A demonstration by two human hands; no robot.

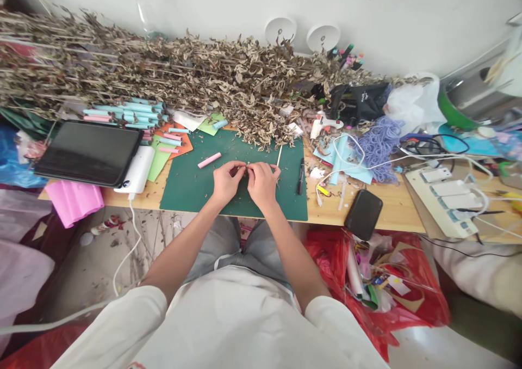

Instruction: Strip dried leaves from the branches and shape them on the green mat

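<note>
My left hand [227, 184] and my right hand [262, 184] meet fingertip to fingertip over the green cutting mat [191, 189]. Both are closed in a pinch, and whatever is between the fingers is too small to make out. Brown dried leaf crumbs dot the mat around them. A pink paper roll [209, 160] lies to the upper left of my left hand. Just past the right fingers a thin pale stick [279, 155] shows; I cannot tell whether the hand touches it. A black pen [300, 177] lies at the mat's right edge.
Dried leafy stems [196, 75] are heaped along the back. At left are blue paper rolls [141, 108], a tablet [87, 151] and a power bank [136, 168]. At right are a glue gun [324, 124], purple yarn [379, 148], a black phone [364, 214] and a power strip [442, 203].
</note>
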